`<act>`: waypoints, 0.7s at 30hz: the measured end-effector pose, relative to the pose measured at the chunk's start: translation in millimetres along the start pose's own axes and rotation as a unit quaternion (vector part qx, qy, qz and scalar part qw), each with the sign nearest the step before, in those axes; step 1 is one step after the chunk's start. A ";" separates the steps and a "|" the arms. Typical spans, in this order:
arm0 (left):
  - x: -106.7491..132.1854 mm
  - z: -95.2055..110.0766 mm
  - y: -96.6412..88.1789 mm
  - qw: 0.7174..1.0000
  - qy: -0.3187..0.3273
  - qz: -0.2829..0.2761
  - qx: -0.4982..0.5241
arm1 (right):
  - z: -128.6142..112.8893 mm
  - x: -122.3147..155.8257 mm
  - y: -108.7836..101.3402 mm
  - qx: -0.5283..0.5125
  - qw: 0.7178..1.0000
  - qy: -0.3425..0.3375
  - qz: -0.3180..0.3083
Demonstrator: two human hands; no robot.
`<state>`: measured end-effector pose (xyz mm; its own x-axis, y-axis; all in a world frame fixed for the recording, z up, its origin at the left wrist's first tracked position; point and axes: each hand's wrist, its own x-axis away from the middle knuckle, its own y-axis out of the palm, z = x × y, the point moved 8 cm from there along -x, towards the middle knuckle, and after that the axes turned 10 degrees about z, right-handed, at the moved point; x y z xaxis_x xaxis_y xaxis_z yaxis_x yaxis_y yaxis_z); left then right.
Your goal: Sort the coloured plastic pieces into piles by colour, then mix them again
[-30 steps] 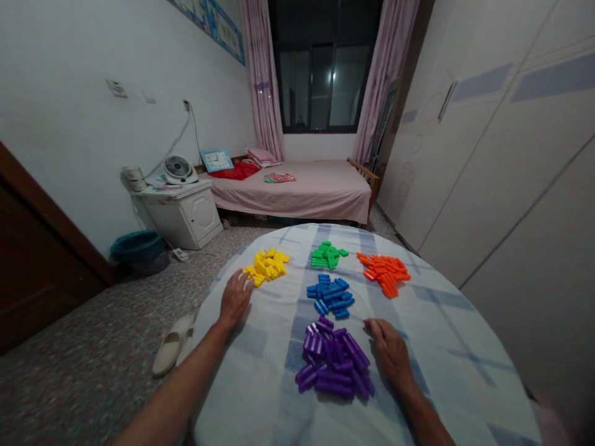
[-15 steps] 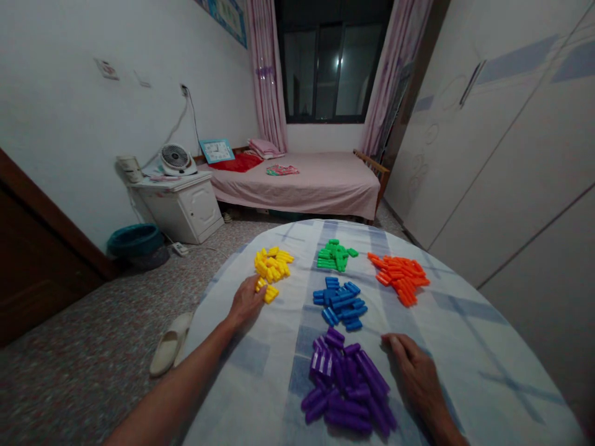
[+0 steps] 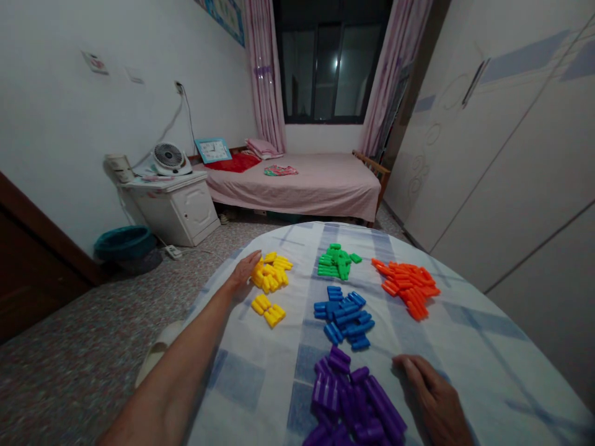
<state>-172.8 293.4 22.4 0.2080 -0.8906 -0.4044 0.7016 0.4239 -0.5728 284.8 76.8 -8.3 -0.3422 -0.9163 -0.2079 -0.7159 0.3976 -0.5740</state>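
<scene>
My left hand [image 3: 243, 272] lies at the left edge of the larger pile of yellow plastic pieces [image 3: 272, 272], fingers stretched out against it; some fingertips are hidden. Just nearer to me sits a small group of yellow pieces [image 3: 269, 311], apart from that pile. My right hand [image 3: 434, 399] rests on the table with its fingers curled in, and nothing shows in it. To its left is a heap of purple pieces [image 3: 356, 402], cut off by the lower picture edge. Blue pieces [image 3: 346, 316] lie in a pile beyond the purple ones.
Green pieces [image 3: 337, 262] and orange pieces [image 3: 409, 285] form two more piles on the round table's checked cloth [image 3: 242, 378]. A bed [image 3: 302, 186] stands behind the table, a white cabinet with a fan [image 3: 170, 159] to the left, a wardrobe [image 3: 502, 155] to the right.
My left hand has left the small yellow group and moved away from me to the larger yellow pile's left side. The right hand stays resting; the view has tilted slightly.
</scene>
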 end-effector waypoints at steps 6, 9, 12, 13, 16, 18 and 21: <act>47.8 19.1 17.3 0.999 -0.008 -0.017 0.033 | -3.6 -0.2 -1.2 0.003 1.000 -0.013 -0.004; 65.0 37.7 16.9 0.997 0.032 -0.043 0.050 | -2.6 -0.6 -1.5 0.006 1.000 -0.016 -0.002; 52.8 47.3 11.7 0.996 0.087 -0.037 0.011 | -2.4 -0.6 -1.7 0.008 1.000 -0.017 0.004; 41.8 45.9 11.2 0.995 0.092 -0.029 -0.017 | -2.8 -0.5 -1.8 0.008 1.000 -0.017 0.006; 2.2 34.6 23.8 0.993 0.079 -0.045 -0.076 | -5.4 -0.2 -2.6 0.007 1.000 -0.018 0.009; -18.7 29.8 42.4 0.990 0.075 -0.079 -0.084 | -7.1 0.0 -3.4 0.006 1.000 -0.016 0.009; -30.7 30.2 74.9 0.983 0.073 -0.139 -0.093 | -9.1 0.3 -5.5 0.000 1.000 -0.010 0.011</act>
<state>-106.1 347.5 13.4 -0.0837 -0.9492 -0.3034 0.5777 0.2019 -0.7909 283.1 74.8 2.0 -0.3448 -0.9084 -0.2364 -0.7080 0.4170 -0.5699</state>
